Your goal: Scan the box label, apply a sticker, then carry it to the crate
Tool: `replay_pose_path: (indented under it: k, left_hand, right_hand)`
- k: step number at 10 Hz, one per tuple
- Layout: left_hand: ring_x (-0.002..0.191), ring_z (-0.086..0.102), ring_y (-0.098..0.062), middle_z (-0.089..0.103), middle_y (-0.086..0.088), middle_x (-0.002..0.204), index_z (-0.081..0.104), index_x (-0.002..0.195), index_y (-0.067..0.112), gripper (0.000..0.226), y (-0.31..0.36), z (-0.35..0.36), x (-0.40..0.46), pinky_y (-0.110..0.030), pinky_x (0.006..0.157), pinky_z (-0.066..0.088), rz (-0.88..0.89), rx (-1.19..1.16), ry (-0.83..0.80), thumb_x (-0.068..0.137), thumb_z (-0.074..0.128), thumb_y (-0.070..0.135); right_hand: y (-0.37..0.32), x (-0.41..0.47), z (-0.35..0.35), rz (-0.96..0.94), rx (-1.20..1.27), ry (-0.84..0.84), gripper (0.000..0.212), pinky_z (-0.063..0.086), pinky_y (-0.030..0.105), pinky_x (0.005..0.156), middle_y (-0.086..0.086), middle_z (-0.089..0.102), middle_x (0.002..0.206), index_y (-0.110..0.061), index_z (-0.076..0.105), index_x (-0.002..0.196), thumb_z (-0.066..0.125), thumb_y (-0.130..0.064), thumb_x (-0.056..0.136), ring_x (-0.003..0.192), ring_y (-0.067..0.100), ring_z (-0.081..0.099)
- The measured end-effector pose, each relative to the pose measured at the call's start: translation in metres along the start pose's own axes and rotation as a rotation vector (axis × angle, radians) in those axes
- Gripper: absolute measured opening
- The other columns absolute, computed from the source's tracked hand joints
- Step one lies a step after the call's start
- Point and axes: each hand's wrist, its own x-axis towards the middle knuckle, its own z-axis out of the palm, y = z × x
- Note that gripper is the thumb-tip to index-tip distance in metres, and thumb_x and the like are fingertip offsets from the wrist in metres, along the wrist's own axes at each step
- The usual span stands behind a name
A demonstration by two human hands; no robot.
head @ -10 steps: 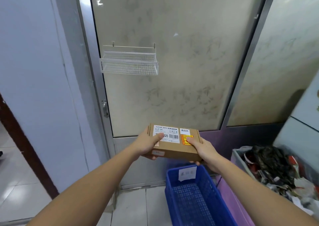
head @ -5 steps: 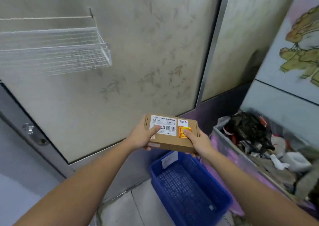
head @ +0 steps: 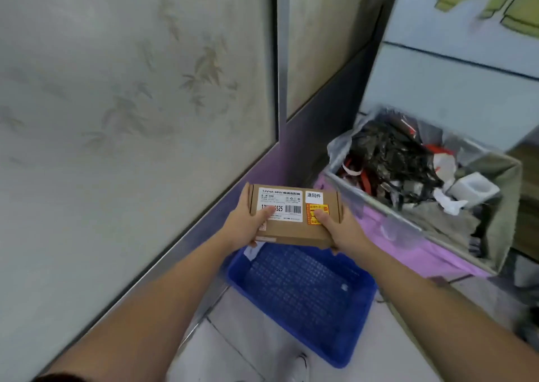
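Hands (head: 246, 227) grip flat cardboard box (head: 291, 230) (over meshed blue crate (head: 361, 317)).

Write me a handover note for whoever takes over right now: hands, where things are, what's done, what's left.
Left hand: grips the left end of the flat brown cardboard box, thumb on its white barcode label.
Right hand: grips the right end, thumb on the orange-yellow sticker.
Box: held level in the air above the near end of the blue perforated plastic crate on the floor.
Done: sticker is on; box carried to the crate. Scanning cannot be confirmed.
Left: lower the box into the crate and let go.
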Motion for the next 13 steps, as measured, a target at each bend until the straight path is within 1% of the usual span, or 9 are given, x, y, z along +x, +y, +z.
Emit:
replay_pose_path:
  k: [2,3,4,5,6,7,9,10,13]
  left_hand:
    - [0.09,0.077,-0.024,0.071,-0.002,0.114,0.036,0.106,0.029,0.044,-0.095,0.029,0.114,-0.052,0.065,0.066,-0.158,0.025,-0.054,0.094,0.071,0.052]
    - [0.083,0.078,-0.021,0.073,-0.007,0.112,0.041,0.098,0.029,0.034,-0.186,0.061,0.198,-0.041,0.061,0.064,-0.19,0.005,-0.073,0.096,0.073,0.042]
    - [0.092,0.074,-0.026,0.073,-0.003,0.102,0.056,0.099,0.025,0.022,-0.287,0.103,0.284,-0.055,0.08,0.063,-0.159,0.057,-0.017,0.095,0.076,0.034]
    - [0.099,0.074,-0.024,0.076,-0.009,0.114,0.064,0.116,0.011,0.031,-0.37,0.133,0.339,-0.045,0.088,0.062,-0.171,0.08,-0.06,0.096,0.075,0.031]
    - [0.104,0.073,-0.022,0.075,-0.004,0.118,0.066,0.123,0.009,0.035,-0.472,0.163,0.389,-0.032,0.085,0.058,-0.184,0.2,-0.109,0.098,0.072,0.032]
    - [0.104,0.07,-0.027,0.073,-0.008,0.117,0.059,0.126,0.005,0.047,-0.534,0.18,0.414,-0.031,0.076,0.047,-0.177,0.351,-0.083,0.097,0.07,0.041]
    - [0.106,0.069,-0.034,0.073,-0.016,0.119,0.063,0.12,0.0,0.045,-0.653,0.213,0.455,-0.044,0.085,0.058,-0.149,0.497,-0.068,0.099,0.069,0.039]
    - [0.106,0.069,-0.032,0.072,-0.017,0.119,0.066,0.118,0.0,0.038,-0.68,0.219,0.463,-0.037,0.082,0.056,-0.158,0.506,-0.063,0.099,0.07,0.033]
    - [0.126,0.055,-0.035,0.047,-0.021,0.144,0.036,0.147,-0.001,0.076,-0.685,0.247,0.471,-0.044,0.098,0.053,-0.391,0.527,-0.088,0.094,0.074,0.036]
  right_hand:
    - [0.093,0.083,0.039,0.218,0.009,0.116,0.066,0.061,0.037,0.056,-0.004,0.061,0.121,-0.026,0.025,0.136,0.061,-0.059,0.092,0.094,0.023,0.073]
    - [0.184,0.153,0.074,0.297,0.094,0.135,0.069,0.059,0.055,0.09,-0.004,0.054,0.13,-0.019,0.023,0.147,0.063,-0.044,0.097,0.116,0.025,0.062]
    - [0.29,0.221,0.118,0.337,0.091,0.215,0.061,0.052,0.021,0.092,-0.003,0.056,0.132,-0.013,0.035,0.151,0.065,-0.028,0.1,0.112,0.014,0.059]
    - [0.375,0.266,0.15,0.363,0.047,0.216,0.05,0.051,0.023,0.097,0.006,0.06,0.136,-0.011,0.044,0.147,0.062,-0.019,0.101,0.119,0.021,0.061]
    - [0.47,0.313,0.187,0.455,-0.042,0.197,0.059,0.045,0.05,0.109,0.02,0.053,0.141,-0.014,0.045,0.15,0.066,-0.032,0.098,0.126,0.036,0.056]
    - [0.527,0.339,0.211,0.516,-0.072,0.187,0.065,0.048,0.049,0.107,0.019,0.053,0.142,-0.011,0.044,0.151,0.067,-0.037,0.096,0.125,0.036,0.058]
    - [0.643,0.391,0.261,0.533,-0.282,0.208,0.054,0.05,0.032,0.077,0.011,0.071,0.121,-0.014,0.064,0.132,0.074,-0.045,0.089,0.104,0.026,0.068]
    - [0.669,0.402,0.277,0.584,-0.315,0.207,0.053,0.049,0.03,0.073,0.012,0.075,0.114,-0.012,0.068,0.124,0.077,-0.046,0.085,0.1,0.028,0.07]
    - [0.684,0.412,0.285,0.713,-0.338,0.09,0.08,0.057,0.039,0.088,0.016,0.065,0.13,-0.006,0.052,0.138,0.077,-0.056,0.08,0.115,0.033,0.065]
